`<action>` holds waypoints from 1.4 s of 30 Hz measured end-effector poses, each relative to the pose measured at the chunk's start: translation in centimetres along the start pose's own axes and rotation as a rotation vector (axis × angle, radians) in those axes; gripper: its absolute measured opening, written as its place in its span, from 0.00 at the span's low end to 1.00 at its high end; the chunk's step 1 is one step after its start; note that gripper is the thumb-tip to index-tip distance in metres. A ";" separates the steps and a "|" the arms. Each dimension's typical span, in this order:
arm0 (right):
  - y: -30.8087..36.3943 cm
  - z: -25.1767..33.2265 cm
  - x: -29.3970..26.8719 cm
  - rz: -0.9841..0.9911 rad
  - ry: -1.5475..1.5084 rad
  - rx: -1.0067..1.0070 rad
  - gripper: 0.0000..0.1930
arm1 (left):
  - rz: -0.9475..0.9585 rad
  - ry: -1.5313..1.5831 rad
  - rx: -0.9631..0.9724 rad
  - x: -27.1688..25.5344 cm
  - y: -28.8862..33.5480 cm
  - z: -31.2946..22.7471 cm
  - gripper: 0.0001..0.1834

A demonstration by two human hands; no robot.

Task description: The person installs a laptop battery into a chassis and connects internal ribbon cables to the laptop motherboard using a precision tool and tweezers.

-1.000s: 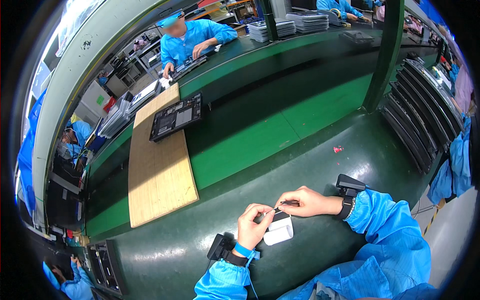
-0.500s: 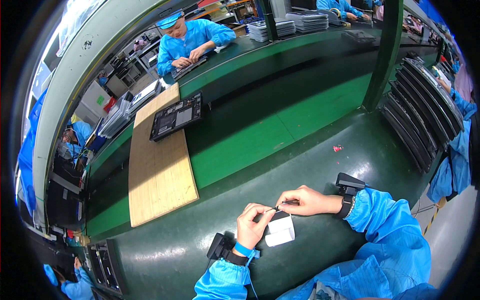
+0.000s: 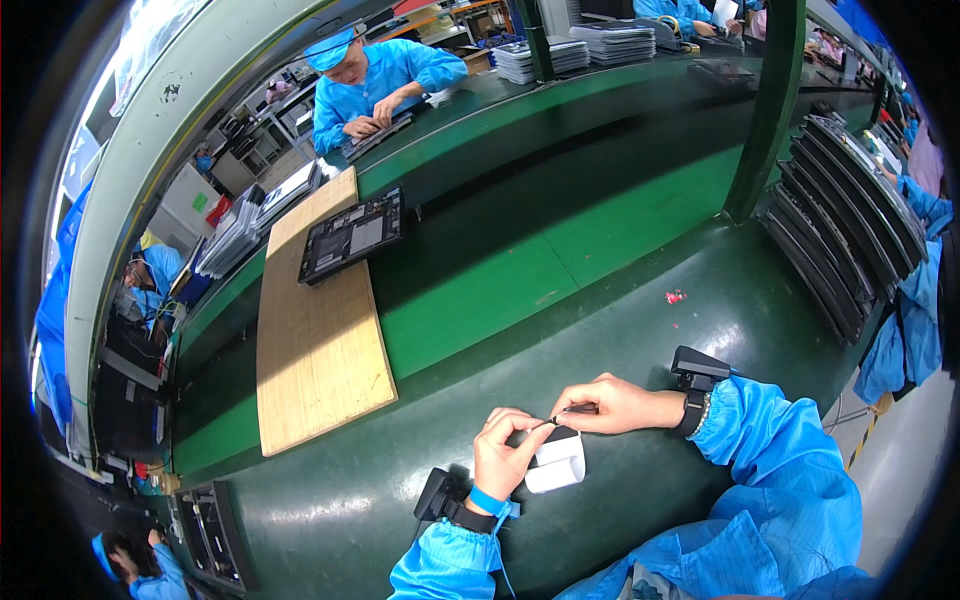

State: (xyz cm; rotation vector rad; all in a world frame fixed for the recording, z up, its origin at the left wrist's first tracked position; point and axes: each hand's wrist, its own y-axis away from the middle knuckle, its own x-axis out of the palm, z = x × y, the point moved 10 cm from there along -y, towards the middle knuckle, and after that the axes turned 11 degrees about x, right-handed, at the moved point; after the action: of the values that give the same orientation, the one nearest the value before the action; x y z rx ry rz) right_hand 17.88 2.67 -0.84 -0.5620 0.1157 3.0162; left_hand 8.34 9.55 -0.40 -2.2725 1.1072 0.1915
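Note:
My left hand (image 3: 503,452) and my right hand (image 3: 618,404) meet above the green bench, fingertips almost touching. The right is closed on a slim dark tool (image 3: 580,408), perhaps tweezers, whose tip points to the left fingertips. In a pinch, the left thumb and forefinger hold something small and dark that I cannot make out. Just below the fingers hangs or lies a curled white sheet (image 3: 556,474) with a black patch at its upper edge; whether a hand grips it is hidden. Both wrists wear black straps with small black boxes.
A wooden board (image 3: 325,370) spans the green channel, bearing a dark laptop-like chassis (image 3: 352,235). At right stands a stack of black panels (image 3: 845,225) beside a green post (image 3: 768,120). A black tray (image 3: 213,530) sits lower left. Across the bench, a co-worker (image 3: 365,85) handles a part.
The white sheet has shifted slightly left and its curl has changed. My hands stay nearly in place, fingertips still together. A far co-worker at the top now holds up a white sheet.

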 end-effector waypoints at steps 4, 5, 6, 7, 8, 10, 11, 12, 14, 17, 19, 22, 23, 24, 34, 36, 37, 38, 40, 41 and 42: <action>0.0 0.2 -0.1 -0.009 -0.026 -0.026 0.09 | -0.004 -0.025 0.021 -0.1 0.1 0.1 0.07; 0.0 0.2 -0.1 -0.005 -0.026 -0.026 0.09 | -0.004 -0.025 0.021 -0.1 0.1 0.2 0.07; 0.0 0.2 -0.1 -0.005 -0.026 -0.026 0.09 | -0.003 -0.031 0.030 -0.1 0.0 0.0 0.07; 0.0 0.2 0.0 0.000 -0.019 -0.022 0.09 | -0.002 -0.037 0.039 -0.1 0.0 -0.1 0.07; 0.0 0.2 0.0 0.005 -0.012 -0.017 0.09 | -0.002 -0.037 0.040 -0.1 0.0 -0.1 0.07; 0.0 0.1 0.0 0.007 -0.011 -0.012 0.09 | 0.002 -0.040 0.042 0.0 -0.1 -0.2 0.07; 0.0 0.1 0.1 0.009 -0.010 -0.008 0.09 | 0.002 -0.040 0.042 0.0 -0.1 -0.3 0.07; 0.0 0.0 0.1 0.009 -0.009 -0.008 0.09 | 0.001 -0.024 0.033 0.0 -0.1 -0.2 0.06; 0.1 0.2 0.0 -0.002 -0.012 -0.037 0.09 | 0.000 -0.009 0.023 0.0 0.0 -0.1 0.06; 0.0 0.1 0.2 0.014 0.017 -0.010 0.09 | 0.005 -0.010 0.029 0.1 0.0 -0.2 0.06; 0.0 0.0 0.2 0.009 -0.004 -0.017 0.09 | 0.003 -0.009 0.031 0.1 0.0 -0.2 0.07; 0.0 0.1 0.0 0.007 -0.029 -0.024 0.09 | -0.011 0.014 0.029 0.0 0.0 -0.2 0.07; 0.1 0.2 0.0 0.008 -0.032 -0.023 0.09 | -0.012 0.014 0.029 0.0 0.0 -0.2 0.07; 0.1 0.2 0.0 0.009 -0.032 -0.023 0.09 | -0.009 0.010 0.037 0.0 0.0 -0.2 0.07; -0.1 -0.3 0.1 -0.004 -0.020 -0.037 0.09 | -0.037 0.048 -0.062 -0.1 0.1 0.5 0.07; -0.1 -0.3 0.0 -0.015 -0.027 -0.031 0.09 | -0.051 0.059 -0.072 -0.2 0.2 0.8 0.07; -0.1 -0.4 -0.2 -0.030 -0.023 -0.013 0.09 | -0.066 0.069 -0.083 -0.3 0.2 1.0 0.07; -0.1 -0.5 -0.3 -0.046 -0.018 0.006 0.09 | -0.066 0.068 -0.083 -0.4 0.2 1.0 0.07; -0.2 -0.7 -0.3 -0.036 -0.010 0.014 0.09 | -0.043 0.027 -0.070 -0.4 0.1 0.8 0.06; -0.2 -0.8 -0.2 -0.026 -0.001 0.023 0.08 | -0.043 0.027 -0.069 -0.4 0.1 0.8 0.06; -0.2 -0.8 -0.2 -0.025 -0.001 0.022 0.08 | -0.033 0.029 -0.049 -0.3 0.1 0.7 0.05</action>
State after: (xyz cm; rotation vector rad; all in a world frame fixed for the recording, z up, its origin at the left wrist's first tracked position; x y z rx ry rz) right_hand 18.31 2.80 -1.52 -0.5556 0.1411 2.9867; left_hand 8.15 10.10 -0.88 -2.3423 1.0905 0.1747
